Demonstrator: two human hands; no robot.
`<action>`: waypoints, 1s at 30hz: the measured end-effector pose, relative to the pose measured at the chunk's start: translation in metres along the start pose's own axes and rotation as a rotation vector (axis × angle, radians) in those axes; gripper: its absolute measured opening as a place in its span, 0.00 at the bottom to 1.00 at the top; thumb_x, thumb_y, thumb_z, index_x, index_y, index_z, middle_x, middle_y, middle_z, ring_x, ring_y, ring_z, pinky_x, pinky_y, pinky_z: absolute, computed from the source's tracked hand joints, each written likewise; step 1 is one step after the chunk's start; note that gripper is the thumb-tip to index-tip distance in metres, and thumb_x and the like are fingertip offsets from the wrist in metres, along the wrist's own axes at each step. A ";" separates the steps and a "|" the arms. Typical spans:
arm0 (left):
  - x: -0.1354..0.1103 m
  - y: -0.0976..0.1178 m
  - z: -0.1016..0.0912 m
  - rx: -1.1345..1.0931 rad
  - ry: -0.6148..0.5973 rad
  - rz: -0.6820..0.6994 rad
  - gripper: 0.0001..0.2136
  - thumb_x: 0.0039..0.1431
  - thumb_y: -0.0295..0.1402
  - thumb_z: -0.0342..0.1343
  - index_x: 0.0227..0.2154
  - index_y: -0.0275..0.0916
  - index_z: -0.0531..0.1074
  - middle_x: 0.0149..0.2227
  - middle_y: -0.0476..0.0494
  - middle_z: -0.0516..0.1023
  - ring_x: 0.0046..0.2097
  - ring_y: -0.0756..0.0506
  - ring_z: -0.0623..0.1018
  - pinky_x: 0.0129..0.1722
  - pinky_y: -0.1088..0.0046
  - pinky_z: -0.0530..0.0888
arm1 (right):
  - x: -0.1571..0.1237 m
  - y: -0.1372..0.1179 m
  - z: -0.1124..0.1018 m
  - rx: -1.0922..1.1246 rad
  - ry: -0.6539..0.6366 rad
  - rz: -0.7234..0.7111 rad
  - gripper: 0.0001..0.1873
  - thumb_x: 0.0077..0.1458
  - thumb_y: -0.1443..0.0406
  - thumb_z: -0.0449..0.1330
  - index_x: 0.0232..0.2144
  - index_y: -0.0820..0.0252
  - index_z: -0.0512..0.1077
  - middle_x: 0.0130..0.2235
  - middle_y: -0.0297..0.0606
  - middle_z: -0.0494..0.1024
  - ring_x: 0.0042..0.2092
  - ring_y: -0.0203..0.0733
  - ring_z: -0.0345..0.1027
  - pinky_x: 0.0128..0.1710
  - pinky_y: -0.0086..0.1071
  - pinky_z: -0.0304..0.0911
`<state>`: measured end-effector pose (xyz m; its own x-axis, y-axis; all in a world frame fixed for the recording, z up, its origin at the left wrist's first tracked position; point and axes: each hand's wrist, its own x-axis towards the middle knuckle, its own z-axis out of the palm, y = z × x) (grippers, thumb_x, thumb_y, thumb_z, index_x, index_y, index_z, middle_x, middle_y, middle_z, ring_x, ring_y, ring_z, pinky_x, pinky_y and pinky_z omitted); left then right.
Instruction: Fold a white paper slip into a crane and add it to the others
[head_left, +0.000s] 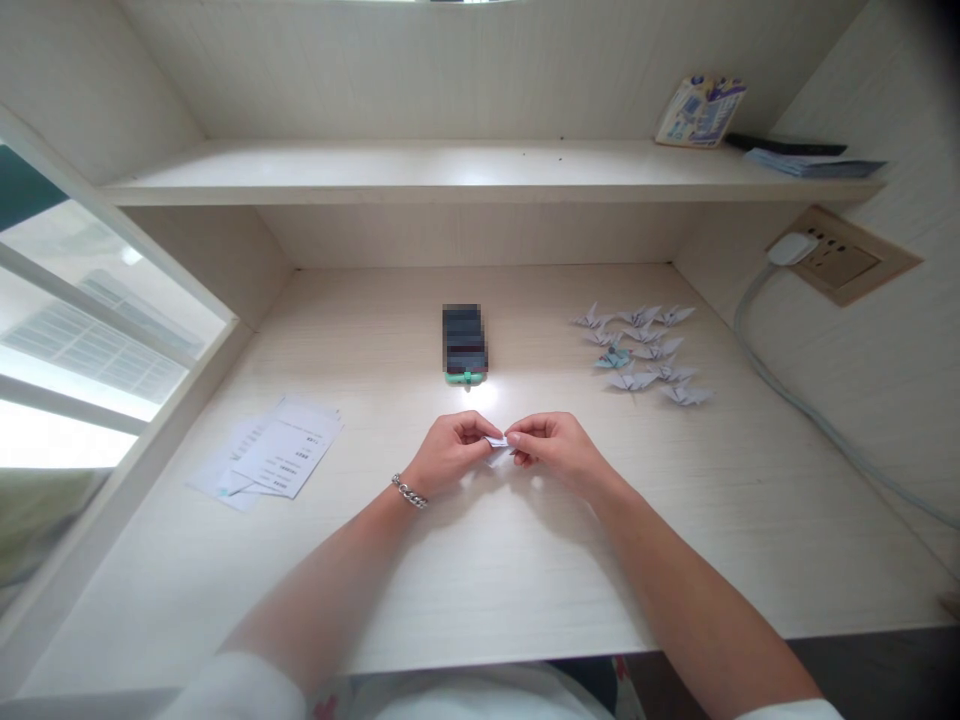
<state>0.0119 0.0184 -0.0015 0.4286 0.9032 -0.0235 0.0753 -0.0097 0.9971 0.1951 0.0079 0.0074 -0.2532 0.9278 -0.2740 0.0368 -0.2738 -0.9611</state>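
Observation:
A small folded piece of white paper (pixel 496 452) is pinched between both hands, low over the middle of the desk. My left hand (pixel 456 448), with a silver chain bracelet (pixel 409 491) at its wrist, grips the paper's left side between thumb and fingers. On the other side, my right hand (pixel 556 447) has its thumb and fingertips closed on the paper's right edge. The fingers partly cover the paper, so its full shape is hidden. Several folded paper cranes (pixel 632 381) lie to the right, mostly white, and one blue crane (pixel 613 357) is among them.
A phone (pixel 464 338) with a green part at its lower end lies beyond my hands. Printed paper sheets (pixel 289 447) lie at the left. A cable (pixel 795 400) runs from the wall socket (pixel 844 255) down the right side. A shelf (pixel 450 165) spans the back.

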 end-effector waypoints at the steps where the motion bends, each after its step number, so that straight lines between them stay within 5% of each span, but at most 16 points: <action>1: 0.000 0.000 0.000 0.004 -0.003 -0.007 0.07 0.51 0.32 0.57 0.30 0.34 0.73 0.29 0.44 0.76 0.30 0.50 0.74 0.29 0.75 0.71 | 0.000 -0.001 0.000 -0.005 -0.005 0.000 0.13 0.43 0.60 0.63 0.29 0.66 0.76 0.22 0.37 0.74 0.24 0.35 0.67 0.26 0.29 0.62; 10: 0.001 0.004 -0.006 -0.066 -0.067 -0.094 0.08 0.50 0.28 0.54 0.34 0.34 0.74 0.33 0.43 0.76 0.33 0.49 0.74 0.32 0.75 0.70 | -0.003 -0.004 -0.001 -0.044 -0.004 -0.025 0.12 0.44 0.61 0.63 0.28 0.66 0.75 0.22 0.36 0.73 0.24 0.34 0.65 0.25 0.28 0.60; 19: 0.004 0.003 -0.004 -0.402 -0.032 -0.210 0.10 0.50 0.28 0.52 0.35 0.34 0.73 0.30 0.44 0.74 0.32 0.50 0.73 0.31 0.74 0.71 | -0.001 0.003 0.001 -0.042 0.068 -0.053 0.13 0.43 0.60 0.63 0.28 0.65 0.75 0.23 0.37 0.74 0.24 0.36 0.66 0.25 0.30 0.62; 30: 0.003 0.000 -0.001 -0.162 0.036 -0.109 0.11 0.51 0.33 0.56 0.36 0.33 0.69 0.22 0.50 0.69 0.23 0.54 0.68 0.22 0.79 0.66 | -0.004 -0.002 0.010 -0.130 0.093 -0.081 0.11 0.45 0.61 0.61 0.29 0.64 0.76 0.25 0.37 0.76 0.25 0.37 0.68 0.26 0.29 0.64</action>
<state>0.0123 0.0217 -0.0017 0.3930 0.9100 -0.1323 -0.0277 0.1555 0.9874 0.1858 0.0026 0.0110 -0.1704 0.9665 -0.1919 0.1461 -0.1678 -0.9749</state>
